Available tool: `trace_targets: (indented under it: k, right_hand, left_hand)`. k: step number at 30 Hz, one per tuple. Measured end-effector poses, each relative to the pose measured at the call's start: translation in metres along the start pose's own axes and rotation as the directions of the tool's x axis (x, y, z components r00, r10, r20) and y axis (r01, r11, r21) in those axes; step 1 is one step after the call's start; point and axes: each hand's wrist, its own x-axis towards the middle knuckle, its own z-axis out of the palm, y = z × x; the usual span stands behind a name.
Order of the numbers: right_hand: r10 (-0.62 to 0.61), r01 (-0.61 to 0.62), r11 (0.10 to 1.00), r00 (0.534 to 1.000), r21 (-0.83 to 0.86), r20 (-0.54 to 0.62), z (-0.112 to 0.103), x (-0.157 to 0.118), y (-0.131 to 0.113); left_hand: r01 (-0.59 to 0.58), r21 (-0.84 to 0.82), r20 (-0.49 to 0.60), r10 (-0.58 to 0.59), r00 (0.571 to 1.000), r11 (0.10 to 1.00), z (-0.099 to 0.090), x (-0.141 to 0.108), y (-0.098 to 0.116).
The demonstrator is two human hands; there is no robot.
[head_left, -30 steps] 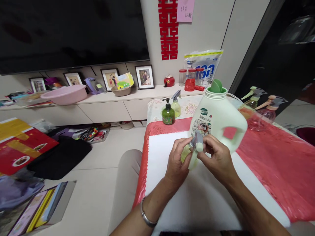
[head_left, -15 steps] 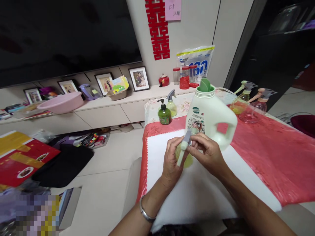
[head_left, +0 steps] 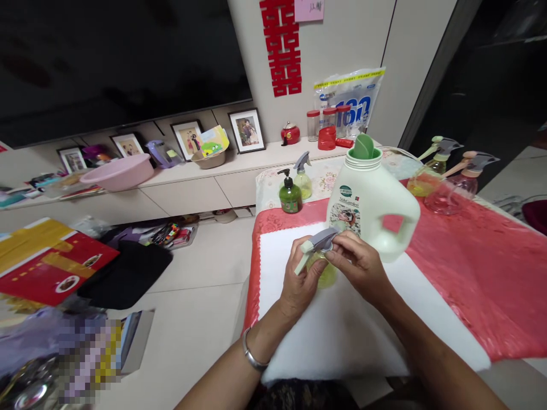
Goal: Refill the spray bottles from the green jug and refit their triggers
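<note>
Swung further left since the last frame, the spray head [head_left: 321, 240] is, I judge, being twisted on its yellow bottle [head_left: 328, 277]; my left hand [head_left: 299, 276] wraps the bottle, my right hand [head_left: 359, 257] pinches the collar, above the white mat [head_left: 333, 341], before the jug [head_left: 371, 188].

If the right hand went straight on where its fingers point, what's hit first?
The right hand would first meet the grey plastic spray head of the translucent yellow bottle, which it appears to touch; depth leaves anything beyond that unclear.
</note>
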Motion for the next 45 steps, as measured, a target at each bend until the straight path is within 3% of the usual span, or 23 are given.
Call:
trace_targets:
  k: [6,10,14,22,28,38,45]
  right_hand:
    - [0.04,-0.042,0.999,0.994,-0.019,-0.099,0.009,-0.004,0.007]
    - [0.073,-0.072,0.997,0.997,0.024,-0.03,0.005,-0.005,0.008]
    - [0.056,-0.057,0.997,0.998,0.044,0.029,0.0,-0.004,0.005]
    - [0.04,-0.04,0.999,0.997,-0.007,-0.066,0.004,-0.004,0.005]
    - [-0.055,0.055,0.998,0.998,-0.04,0.006,-0.003,-0.004,0.003]
    - [-0.232,0.194,0.945,0.965,-0.264,-0.121,0.007,-0.004,-0.003]
    - [-0.264,0.226,0.917,0.962,-0.327,-0.075,0.003,-0.003,-0.011]
  left_hand:
    - [-0.036,0.174,-0.019,0.04,0.999,0.984,-0.003,0.0,-0.001]
    - [-0.026,0.22,-0.047,0.037,0.998,0.975,-0.002,-0.001,-0.004]
    - [-0.1,0.267,-0.03,0.112,0.993,0.959,-0.001,0.001,-0.001]
    - [-0.227,0.217,0.055,0.221,0.974,0.949,-0.002,0.008,0.01]
    - [-0.219,0.206,0.044,0.215,0.976,0.954,-0.002,0.009,0.01]
    - [-0.199,0.182,0.022,0.198,0.98,0.963,0.002,0.008,0.011]
    - [-0.272,0.235,0.046,0.269,0.962,0.933,0.003,0.009,0.014]
